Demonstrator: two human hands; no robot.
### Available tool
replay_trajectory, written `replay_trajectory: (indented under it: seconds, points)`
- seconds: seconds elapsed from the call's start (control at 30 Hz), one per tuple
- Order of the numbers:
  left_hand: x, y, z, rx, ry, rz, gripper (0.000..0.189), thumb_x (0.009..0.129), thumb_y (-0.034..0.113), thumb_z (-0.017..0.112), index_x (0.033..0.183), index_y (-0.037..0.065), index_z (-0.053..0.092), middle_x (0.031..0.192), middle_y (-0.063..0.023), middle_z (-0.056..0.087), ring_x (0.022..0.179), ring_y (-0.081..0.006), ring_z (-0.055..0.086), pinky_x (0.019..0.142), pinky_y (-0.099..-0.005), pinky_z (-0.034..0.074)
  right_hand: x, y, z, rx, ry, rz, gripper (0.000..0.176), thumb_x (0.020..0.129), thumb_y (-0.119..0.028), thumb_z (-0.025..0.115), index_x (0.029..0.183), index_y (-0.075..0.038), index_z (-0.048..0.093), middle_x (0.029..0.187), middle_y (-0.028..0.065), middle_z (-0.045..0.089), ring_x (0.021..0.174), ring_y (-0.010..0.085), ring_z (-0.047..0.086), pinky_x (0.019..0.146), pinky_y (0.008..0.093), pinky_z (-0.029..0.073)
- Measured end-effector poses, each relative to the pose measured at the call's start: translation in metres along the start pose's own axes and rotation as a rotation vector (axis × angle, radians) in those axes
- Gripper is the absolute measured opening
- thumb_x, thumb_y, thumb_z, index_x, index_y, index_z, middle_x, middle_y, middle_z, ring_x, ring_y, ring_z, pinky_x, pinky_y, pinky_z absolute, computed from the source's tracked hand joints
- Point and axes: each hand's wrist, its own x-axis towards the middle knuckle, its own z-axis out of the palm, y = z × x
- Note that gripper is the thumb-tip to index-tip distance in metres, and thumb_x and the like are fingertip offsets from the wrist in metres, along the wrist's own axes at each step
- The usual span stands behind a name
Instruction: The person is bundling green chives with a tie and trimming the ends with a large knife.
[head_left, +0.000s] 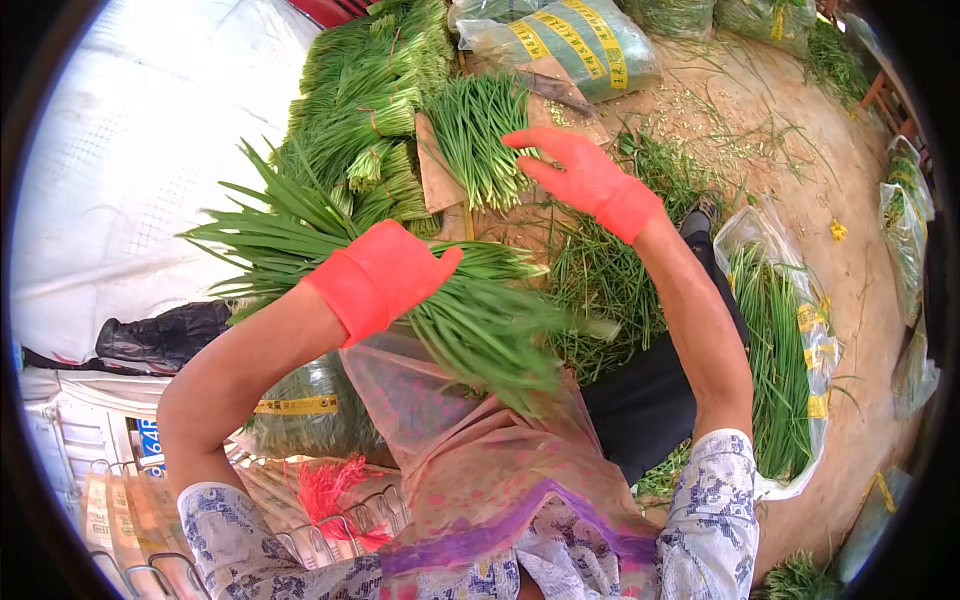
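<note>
My left hand (385,275), in a red-orange glove, is closed around a bunch of long green leafy stalks (480,320). The leaves fan out to the upper left, and the lower right part is blurred over my lap. My right hand (575,172), gloved in the same colour, has its fingers apart and holds nothing. It hovers at the right edge of a loose pile of green stalks (480,135), which lies on a brown board (437,175). Whether its fingertips touch those stalks I cannot tell.
Tied bundles (370,90) are stacked at the upper left. A wrapped bag (590,45) stands behind the board. Loose stalks (610,290) litter the ground, and an open plastic bag of greens (775,360) lies at the right. Red strings (335,495) hang at lower left.
</note>
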Motion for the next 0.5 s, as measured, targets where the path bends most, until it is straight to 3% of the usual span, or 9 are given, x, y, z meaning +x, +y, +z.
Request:
replay_trajectory:
  seconds: [0.07, 0.1, 0.13, 0.17, 0.23, 0.37, 0.43, 0.47, 0.5]
  points:
    - [-0.006, 0.002, 0.004, 0.094, 0.161, -0.007, 0.069, 0.079, 0.01, 0.057, 0.145, 0.01, 0.037, 0.068, -0.0067, 0.058, 0.058, -0.0256, 0.062, 0.05, -0.0405, 0.05, 0.008, -0.003, 0.015, -0.044, -0.138, 0.011, 0.049, 0.096, -0.039, 0.054, 0.13, -0.005, 0.055, 0.125, 0.0155, 0.062, 0.117, 0.0291, 0.058, 0.1, 0.0378, 0.043]
    - [-0.015, -0.003, -0.006, 0.105, 0.093, 0.013, 0.069, 0.079, 0.01, 0.057, 0.145, 0.01, 0.037, 0.068, -0.0067, 0.058, 0.058, -0.0256, 0.062, 0.05, -0.0405, 0.05, 0.011, 0.0, 0.027, 0.023, -0.114, 0.017, 0.049, 0.096, -0.039, 0.054, 0.13, -0.005, 0.055, 0.125, 0.0155, 0.062, 0.117, 0.0291, 0.058, 0.1, 0.0378, 0.043]
    - [0.007, -0.004, -0.008, 0.136, 0.284, -0.049, 0.067, 0.079, 0.009, 0.056, 0.144, 0.009, 0.038, 0.067, -0.0065, 0.057, 0.056, -0.025, 0.061, 0.049, -0.0396, 0.049, 0.028, 0.014, -0.004, -0.078, -0.154, -0.047, 0.049, 0.096, -0.04, 0.053, 0.13, -0.004, 0.055, 0.125, 0.0153, 0.062, 0.117, 0.0283, 0.058, 0.1, 0.0375, 0.044]
    - [-0.005, 0.0, -0.008, 0.148, 0.316, -0.023, 0.065, 0.079, 0.009, 0.055, 0.143, 0.008, 0.04, 0.066, -0.0063, 0.056, 0.055, -0.0243, 0.06, 0.049, -0.0387, 0.049, 0.022, 0.017, 0.017, -0.012, -0.161, -0.041, 0.05, 0.096, -0.041, 0.052, 0.129, -0.003, 0.055, 0.125, 0.0151, 0.062, 0.117, 0.0275, 0.058, 0.099, 0.0372, 0.044]
    - [-0.005, 0.001, -0.016, 0.164, 0.342, -0.043, 0.063, 0.08, 0.009, 0.055, 0.141, 0.008, 0.043, 0.067, -0.0061, 0.055, 0.056, -0.0227, 0.059, 0.049, -0.0365, 0.048, 0.033, 0.016, 0.001, -0.01, -0.178, -0.055, 0.053, 0.097, -0.044, 0.05, 0.129, -0.003, 0.055, 0.125, 0.0141, 0.062, 0.117, 0.0254, 0.057, 0.099, 0.0357, 0.044]
    - [-0.019, -0.001, -0.019, 0.228, 0.347, -0.01, 0.061, 0.079, 0.011, 0.055, 0.14, 0.01, 0.046, 0.07, -0.0034, 0.052, 0.059, -0.0181, 0.057, 0.05, -0.0324, 0.048, 0.035, 0.028, 0.03, 0.208, -0.308, -0.01, 0.058, 0.098, -0.049, 0.048, 0.131, -0.002, 0.055, 0.125, 0.0113, 0.062, 0.116, 0.022, 0.057, 0.1, 0.032, 0.044]
    - [-0.026, -0.004, -0.034, 0.364, 0.363, -0.017, 0.051, 0.082, 0.014, 0.054, 0.132, 0.005, 0.051, 0.071, -0.0021, 0.054, 0.062, -0.0173, 0.059, 0.052, -0.0324, 0.047, 0.037, 0.035, 0.056, 0.718, -0.458, 0.129, 0.059, 0.098, -0.051, 0.048, 0.132, -0.003, 0.055, 0.126, 0.0103, 0.062, 0.115, 0.021, 0.058, 0.1, 0.032, 0.044]
    - [-0.026, -0.005, -0.034, 0.356, 0.361, -0.027, 0.051, 0.082, 0.014, 0.054, 0.132, 0.005, 0.051, 0.071, -0.0021, 0.054, 0.062, -0.0173, 0.059, 0.052, -0.0324, 0.047, 0.008, 0.0, 0.072, 1.274, -0.61, 0.635, 0.056, 0.096, -0.053, 0.05, 0.13, -0.009, 0.058, 0.125, 0.0068, 0.063, 0.111, 0.0138, 0.06, 0.095, 0.0295, 0.048]
    - [-0.026, -0.01, -0.033, 0.376, 0.385, -0.034, 0.051, 0.082, 0.014, 0.055, 0.132, 0.007, 0.052, 0.071, -0.0018, 0.054, 0.063, -0.0171, 0.059, 0.053, -0.0319, 0.047, 0.003, -0.002, 0.076, 1.467, -0.737, 0.712, 0.055, 0.096, -0.051, 0.052, 0.131, -0.009, 0.057, 0.124, 0.006, 0.064, 0.109, 0.0121, 0.061, 0.094, 0.0301, 0.05]
